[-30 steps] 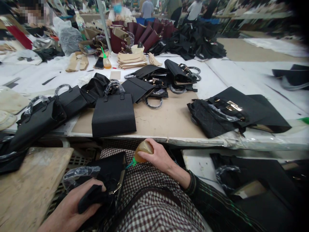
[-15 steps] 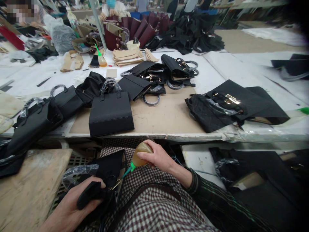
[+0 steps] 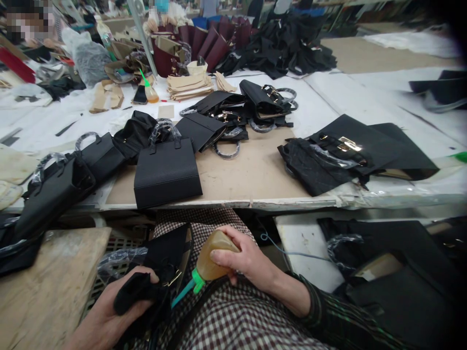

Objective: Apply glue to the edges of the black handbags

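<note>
**Bottle [image 3: 217,250] nose-down in your right hand [image 3: 253,262], nozzle aimed at the lap bag [image 3: 170,245]**

Your right hand is wrapped round the bottle's amber body, thumb on top. Bottle's over your lap, right of the bag. Long axis slants: base up and right, green cap [image 3: 198,279] and nozzle [image 3: 181,295] down and left. Tip ends right beside the bag's black fabric; can't tell if it touches.

Your left hand [image 3: 109,304] grips a bunched black flap [image 3: 133,291], fingers curled over it. Bag sits tilted, upper corner pointing away from you, tan edge facing the bottle. Its long axis: can't tell, your hand covers the lower part. Gold clasp [image 3: 173,278] lies between flap and tan edge; plastic-wrapped handle [image 3: 122,257] loops out left.

Checked apron [image 3: 233,316] is under the bottle. Beyond, on the table [image 3: 255,180]: an upright black bag [image 3: 168,170], more bags right [image 3: 346,141], second bottle [image 3: 151,93] standing nozzle-up.
</note>
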`<state>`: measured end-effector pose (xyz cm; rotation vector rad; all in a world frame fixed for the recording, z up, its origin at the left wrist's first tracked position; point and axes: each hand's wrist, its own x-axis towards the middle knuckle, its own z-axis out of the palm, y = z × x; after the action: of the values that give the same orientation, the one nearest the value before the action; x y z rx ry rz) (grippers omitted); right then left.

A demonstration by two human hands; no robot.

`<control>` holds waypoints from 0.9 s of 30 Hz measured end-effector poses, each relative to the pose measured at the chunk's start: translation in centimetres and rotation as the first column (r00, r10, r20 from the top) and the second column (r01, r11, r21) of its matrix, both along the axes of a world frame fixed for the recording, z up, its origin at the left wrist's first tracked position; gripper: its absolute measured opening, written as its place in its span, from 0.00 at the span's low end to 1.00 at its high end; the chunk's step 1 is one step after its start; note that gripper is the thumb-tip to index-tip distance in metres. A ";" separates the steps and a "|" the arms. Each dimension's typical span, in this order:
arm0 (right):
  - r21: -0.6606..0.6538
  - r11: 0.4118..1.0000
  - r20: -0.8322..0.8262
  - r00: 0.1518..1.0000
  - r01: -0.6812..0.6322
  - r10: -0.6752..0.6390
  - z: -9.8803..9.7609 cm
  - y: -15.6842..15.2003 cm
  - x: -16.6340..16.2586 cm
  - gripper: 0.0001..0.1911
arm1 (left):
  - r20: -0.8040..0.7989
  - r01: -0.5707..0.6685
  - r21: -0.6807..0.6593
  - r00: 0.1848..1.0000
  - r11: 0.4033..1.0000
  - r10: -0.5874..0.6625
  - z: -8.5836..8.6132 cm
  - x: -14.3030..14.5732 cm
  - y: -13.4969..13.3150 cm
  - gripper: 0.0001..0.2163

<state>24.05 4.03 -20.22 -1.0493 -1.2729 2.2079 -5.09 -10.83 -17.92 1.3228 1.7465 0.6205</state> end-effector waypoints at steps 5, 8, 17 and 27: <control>-0.068 0.987 -0.051 0.987 0.146 -0.150 -1.6 -0.6 0.2 0.19 | 0.012 -0.079 0.000 0.997 0.997 0.079 0.2 -0.2 -0.1 0.09; -0.100 0.983 -0.071 0.984 0.156 -0.163 -2.1 -1.0 0.3 0.19 | 0.009 -0.092 0.004 0.996 0.996 0.092 0.4 -0.1 0.1 0.08; -0.019 0.999 -0.026 0.999 0.034 -0.034 -2.1 0.1 1.3 0.22 | -0.023 -0.050 0.071 0.998 0.996 0.052 1.4 1.4 1.1 0.05; 0.107 0.991 0.065 0.995 -0.084 0.077 -0.5 1.4 1.2 0.22 | -0.045 0.142 0.053 0.989 0.989 -0.139 0.9 0.8 1.2 0.05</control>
<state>25.20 5.40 -20.69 -1.0473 -1.4697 2.1517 -4.25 -9.66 -17.07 1.4927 1.6621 0.5694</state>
